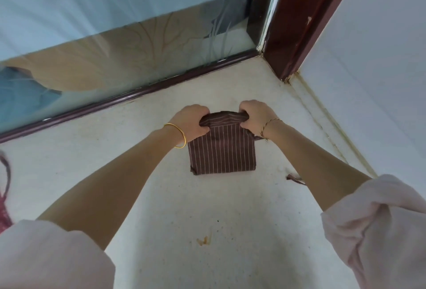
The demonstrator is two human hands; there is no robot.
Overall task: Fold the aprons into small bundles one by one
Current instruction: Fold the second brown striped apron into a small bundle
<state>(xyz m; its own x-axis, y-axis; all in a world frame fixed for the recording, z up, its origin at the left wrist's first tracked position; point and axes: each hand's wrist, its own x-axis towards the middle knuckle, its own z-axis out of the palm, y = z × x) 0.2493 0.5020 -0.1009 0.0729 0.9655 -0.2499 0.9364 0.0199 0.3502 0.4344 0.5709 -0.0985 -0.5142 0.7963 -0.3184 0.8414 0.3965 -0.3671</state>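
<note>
Head view: both hands, left (191,121) and right (254,117), grip the far edge of a striped apron (222,150) on the counter (161,196), nearly bundled; another, possibly, lies unfolded at left (4,196).

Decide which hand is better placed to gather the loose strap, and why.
Probably right. The strap lies right of the apron, by that forearm; the right hand is nearer than the left hand, though both grip the far fold.
</note>
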